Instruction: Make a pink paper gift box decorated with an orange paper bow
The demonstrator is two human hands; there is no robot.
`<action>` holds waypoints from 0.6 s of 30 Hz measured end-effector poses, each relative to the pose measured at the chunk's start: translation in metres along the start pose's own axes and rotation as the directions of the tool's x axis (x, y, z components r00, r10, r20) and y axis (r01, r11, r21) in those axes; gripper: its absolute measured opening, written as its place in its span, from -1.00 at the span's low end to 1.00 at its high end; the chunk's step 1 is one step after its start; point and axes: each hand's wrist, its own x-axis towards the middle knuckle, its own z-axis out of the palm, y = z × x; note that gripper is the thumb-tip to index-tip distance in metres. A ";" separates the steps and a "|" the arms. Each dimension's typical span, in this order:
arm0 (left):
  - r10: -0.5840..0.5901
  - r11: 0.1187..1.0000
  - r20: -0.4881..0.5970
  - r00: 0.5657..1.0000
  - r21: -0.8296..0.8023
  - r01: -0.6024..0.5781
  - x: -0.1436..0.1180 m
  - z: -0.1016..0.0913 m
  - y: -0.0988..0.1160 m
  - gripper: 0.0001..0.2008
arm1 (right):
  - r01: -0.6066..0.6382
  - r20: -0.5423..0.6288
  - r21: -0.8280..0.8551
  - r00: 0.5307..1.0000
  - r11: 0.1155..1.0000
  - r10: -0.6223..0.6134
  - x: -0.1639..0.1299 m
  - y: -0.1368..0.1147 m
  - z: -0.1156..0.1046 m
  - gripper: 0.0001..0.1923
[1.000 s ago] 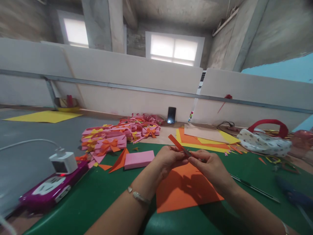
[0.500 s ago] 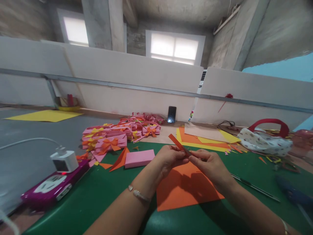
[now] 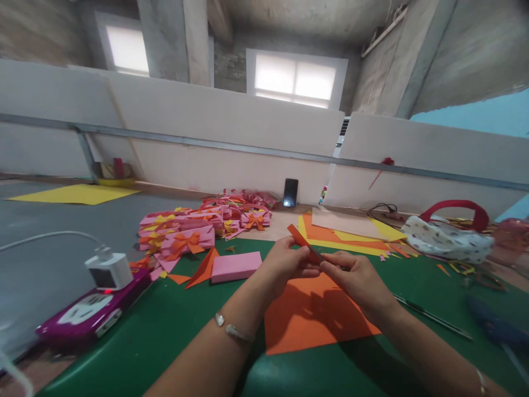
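A narrow orange paper strip [image 3: 298,236] slants between my hands, its far end sticking up. My left hand [image 3: 291,259] pinches the strip along its middle between thumb and fingers. At the strip's near end, my right hand [image 3: 350,275] is closed on it with thumb and fingertips, which hide that end. Below both hands an orange paper sheet [image 3: 297,325] lies flat on the green mat, with their shadows across it. A pink paper box [image 3: 236,267] rests left of my left hand, touching or close to a folded orange paper piece [image 3: 205,269].
Pink packets with bows [image 3: 190,242] are heaped at the back left. A phone [image 3: 290,192] leans on the wall. A purple power strip [image 3: 95,314] with a white charger [image 3: 108,271] lies left. At right are a pen [image 3: 433,317], a blue tool [image 3: 496,325] and a patterned bag [image 3: 448,240].
The fingers of my left hand have loosened and spread slightly along the strip. The strip has shifted a little to the right; the other things stay in place.
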 end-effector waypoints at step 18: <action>0.027 0.997 0.026 0.999 -0.075 -0.025 0.004 -0.005 -0.007 -0.92 | -0.007 -0.017 0.030 1.000 1.000 0.007 0.000 0.004 0.000 -0.71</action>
